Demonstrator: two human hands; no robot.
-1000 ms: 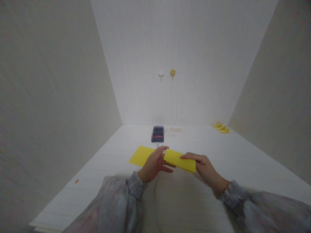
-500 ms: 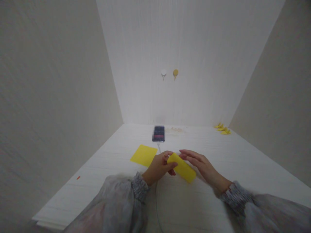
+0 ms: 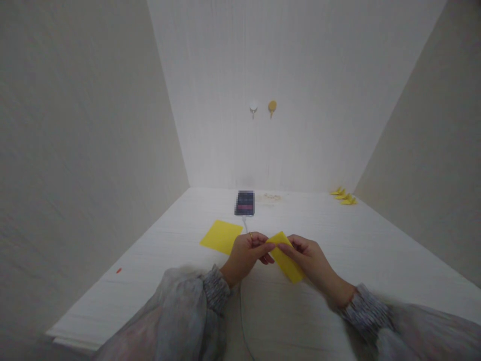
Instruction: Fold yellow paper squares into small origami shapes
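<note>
Both my hands hold a folded yellow paper [image 3: 286, 259] just above the white table [image 3: 376, 250]. My left hand [image 3: 246, 253] pinches its upper left corner, fingers closed. My right hand [image 3: 310, 260] grips the paper from the right, fingers curled round its edge. A flat yellow sheet [image 3: 221, 236] lies on the table just left of my left hand.
A phone [image 3: 245, 203] lies at the back of the table with a cable running toward me. Several small folded yellow pieces [image 3: 343, 196] sit in the far right corner. Two hooks [image 3: 263, 107] hang on the back wall. A small red speck [image 3: 118, 271] is at left.
The long yellow strip has been folded shorter. My hands have come closer together on it, and both now pinch it.
</note>
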